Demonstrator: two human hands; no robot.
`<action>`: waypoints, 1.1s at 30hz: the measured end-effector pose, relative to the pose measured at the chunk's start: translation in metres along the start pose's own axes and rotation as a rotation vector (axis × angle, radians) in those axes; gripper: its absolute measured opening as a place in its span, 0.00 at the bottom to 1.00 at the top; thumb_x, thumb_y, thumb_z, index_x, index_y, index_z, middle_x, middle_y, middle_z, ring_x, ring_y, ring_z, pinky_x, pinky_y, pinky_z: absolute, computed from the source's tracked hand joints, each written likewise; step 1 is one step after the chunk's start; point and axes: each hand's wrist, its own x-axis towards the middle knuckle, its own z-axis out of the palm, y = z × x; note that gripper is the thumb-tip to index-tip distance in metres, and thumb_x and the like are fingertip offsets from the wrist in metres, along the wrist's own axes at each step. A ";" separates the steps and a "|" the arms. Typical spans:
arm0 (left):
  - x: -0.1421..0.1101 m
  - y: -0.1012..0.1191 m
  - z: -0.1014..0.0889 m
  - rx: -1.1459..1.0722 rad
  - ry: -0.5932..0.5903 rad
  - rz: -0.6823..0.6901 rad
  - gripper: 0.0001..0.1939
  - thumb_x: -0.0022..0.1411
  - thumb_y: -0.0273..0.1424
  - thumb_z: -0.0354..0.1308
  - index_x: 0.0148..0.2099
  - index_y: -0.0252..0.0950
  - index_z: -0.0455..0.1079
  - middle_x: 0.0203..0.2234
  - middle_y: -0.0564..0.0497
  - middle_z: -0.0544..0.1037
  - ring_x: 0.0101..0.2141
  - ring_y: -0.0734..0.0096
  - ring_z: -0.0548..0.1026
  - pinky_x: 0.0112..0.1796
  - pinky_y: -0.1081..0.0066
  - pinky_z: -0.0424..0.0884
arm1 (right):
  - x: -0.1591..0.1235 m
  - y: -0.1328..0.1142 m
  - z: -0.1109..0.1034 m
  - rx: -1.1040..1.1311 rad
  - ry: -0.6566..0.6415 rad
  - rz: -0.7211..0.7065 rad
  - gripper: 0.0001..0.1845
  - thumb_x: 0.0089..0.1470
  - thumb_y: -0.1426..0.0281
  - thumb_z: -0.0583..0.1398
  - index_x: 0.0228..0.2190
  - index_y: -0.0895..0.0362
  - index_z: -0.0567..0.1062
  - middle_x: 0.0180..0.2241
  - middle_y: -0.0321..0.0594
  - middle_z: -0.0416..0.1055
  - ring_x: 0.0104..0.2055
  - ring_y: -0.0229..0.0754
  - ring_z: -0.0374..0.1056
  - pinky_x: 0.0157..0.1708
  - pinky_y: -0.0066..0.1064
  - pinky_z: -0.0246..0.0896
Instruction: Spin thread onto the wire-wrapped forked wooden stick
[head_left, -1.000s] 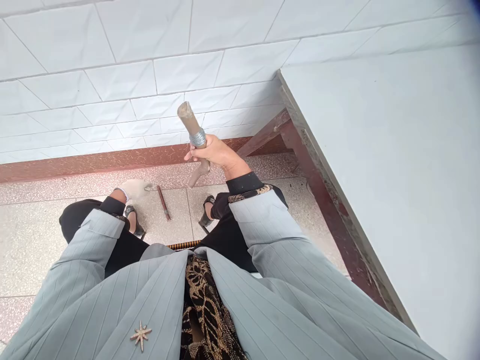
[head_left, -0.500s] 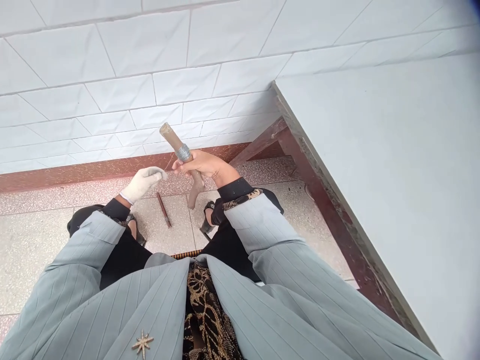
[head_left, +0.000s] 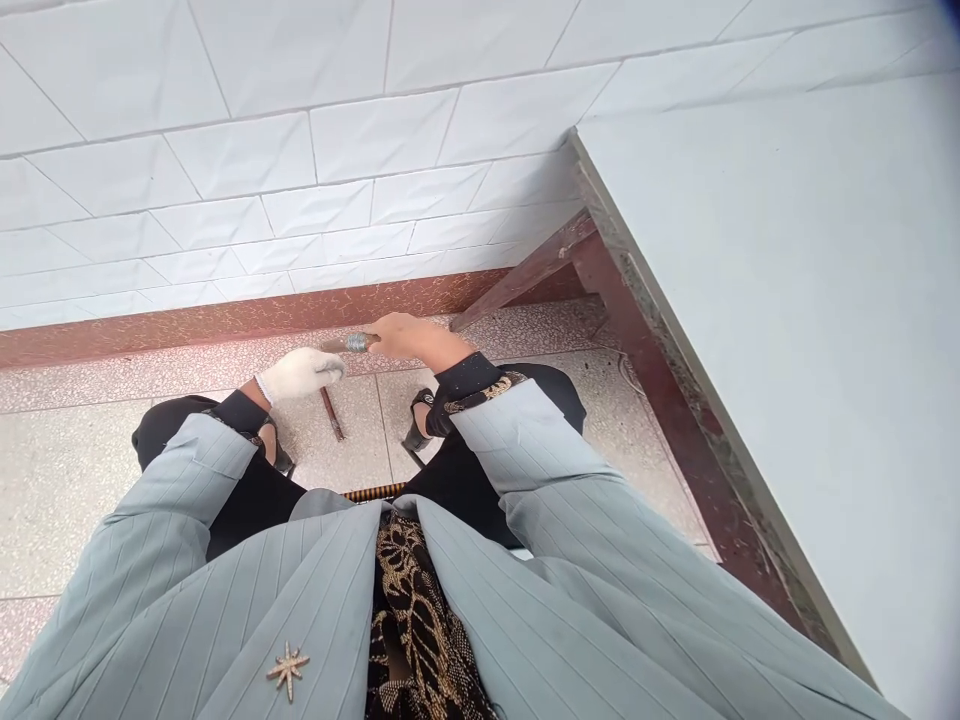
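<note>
My right hand (head_left: 405, 335) is closed around a brown wooden stick (head_left: 333, 346), which now lies nearly level and points left. A band of silvery wire (head_left: 357, 342) is wound tightly round the stick, just beside my right fingers. The stick's crooked end is hidden behind that hand. My left hand (head_left: 300, 374), in a white glove, is just below the stick's free end with its fingers pinched together. A thin strand ran from the winding to these fingers a moment ago; it is too fine to make out now.
A dark reddish-brown rod (head_left: 331, 414) lies on the speckled floor (head_left: 360, 450) between my feet. On the right stands a table with a pale top (head_left: 795, 300) and a reddish-brown frame (head_left: 645, 350). A white tiled wall (head_left: 225, 140) is in front.
The stick has swung from steeply upright to nearly level, its free end dropping towards my left hand. My right hand has turned over with it. My left hand has moved slightly right.
</note>
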 end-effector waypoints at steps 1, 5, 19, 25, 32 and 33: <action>0.001 0.000 0.001 -0.030 -0.025 0.005 0.16 0.66 0.36 0.54 0.44 0.37 0.81 0.37 0.49 0.85 0.39 0.65 0.79 0.43 0.69 0.69 | -0.001 -0.002 0.002 -0.035 -0.119 -0.015 0.18 0.50 0.80 0.67 0.18 0.54 0.68 0.23 0.39 0.71 0.33 0.46 0.70 0.37 0.37 0.56; 0.004 0.002 0.002 -0.224 -0.080 0.022 0.13 0.63 0.37 0.57 0.41 0.36 0.80 0.34 0.50 0.84 0.36 0.67 0.77 0.41 0.70 0.69 | -0.007 -0.005 0.002 0.046 -0.606 -0.104 0.09 0.46 0.77 0.68 0.20 0.55 0.78 0.17 0.32 0.70 0.25 0.40 0.68 0.32 0.33 0.57; 0.012 -0.003 -0.007 -0.740 0.042 0.023 0.08 0.68 0.33 0.59 0.41 0.33 0.76 0.20 0.56 0.67 0.22 0.76 0.64 0.27 0.74 0.60 | -0.010 0.024 -0.027 0.898 0.362 -0.064 0.07 0.61 0.67 0.66 0.31 0.55 0.75 0.29 0.38 0.73 0.30 0.38 0.65 0.32 0.30 0.64; 0.009 0.010 -0.010 -0.724 -0.031 -0.003 0.06 0.66 0.30 0.60 0.38 0.33 0.75 0.20 0.57 0.65 0.21 0.80 0.59 0.25 0.76 0.57 | 0.005 0.028 -0.010 0.220 0.216 0.038 0.18 0.45 0.82 0.70 0.19 0.54 0.70 0.22 0.36 0.64 0.35 0.45 0.67 0.42 0.37 0.59; 0.011 -0.007 -0.018 -0.596 0.031 -0.042 0.05 0.62 0.29 0.61 0.36 0.33 0.77 0.25 0.53 0.74 0.23 0.77 0.64 0.27 0.74 0.60 | -0.014 0.022 -0.019 0.322 -0.626 -0.328 0.20 0.47 0.64 0.76 0.42 0.59 0.88 0.27 0.30 0.78 0.29 0.35 0.66 0.35 0.29 0.58; 0.012 -0.010 -0.018 -0.596 0.058 -0.037 0.05 0.63 0.29 0.61 0.36 0.33 0.78 0.26 0.52 0.74 0.24 0.77 0.65 0.27 0.74 0.61 | -0.018 0.024 -0.026 0.400 -0.598 -0.429 0.24 0.50 0.59 0.74 0.47 0.59 0.87 0.31 0.32 0.80 0.32 0.35 0.68 0.36 0.28 0.60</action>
